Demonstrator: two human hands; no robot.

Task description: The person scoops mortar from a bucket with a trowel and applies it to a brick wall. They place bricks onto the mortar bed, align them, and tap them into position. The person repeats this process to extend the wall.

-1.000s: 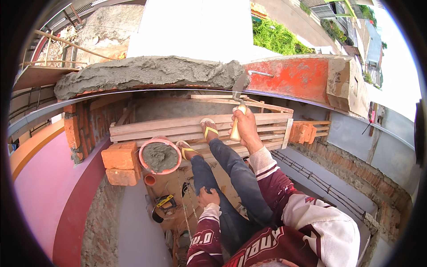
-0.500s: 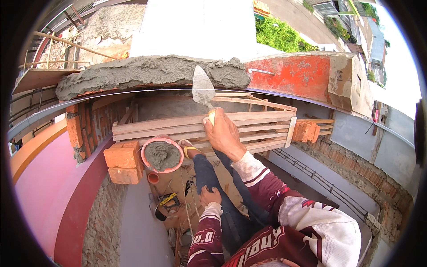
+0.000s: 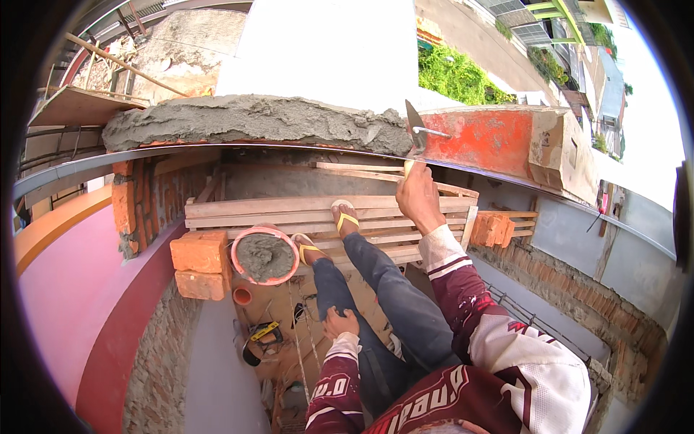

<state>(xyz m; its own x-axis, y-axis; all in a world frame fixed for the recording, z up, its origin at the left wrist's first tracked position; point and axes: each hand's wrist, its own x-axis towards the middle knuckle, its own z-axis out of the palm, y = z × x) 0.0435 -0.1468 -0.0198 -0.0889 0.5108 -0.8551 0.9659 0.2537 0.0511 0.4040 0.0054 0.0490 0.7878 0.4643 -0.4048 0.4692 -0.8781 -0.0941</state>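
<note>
My right hand [image 3: 419, 199] is closed around the handle of a pointed trowel [image 3: 414, 119]. The blade stands edge-on at the right end of a long bed of wet grey mortar [image 3: 260, 121] on top of the wall, beside a bent metal rod [image 3: 434, 132]. That rod juts over the red-painted wall section [image 3: 481, 136]. My left hand [image 3: 341, 323] rests on my thigh, fingers loosely spread with nothing in them. Left of my feet, a reddish bucket [image 3: 296, 254] holds grey mortar [image 3: 262, 254].
My sandalled feet are on a slatted wooden platform [image 3: 275, 208] high above the floor. Stacked orange bricks [image 3: 199, 264] stand left of the bucket, and more bricks [image 3: 494, 229] lie at the platform's right end. A yellow-handled tool [image 3: 264, 331] lies below.
My right hand has carried the trowel rightward along the wall to the mortar's end, and the blade has turned from flat to edge-on. The left hand stays on my thigh.
</note>
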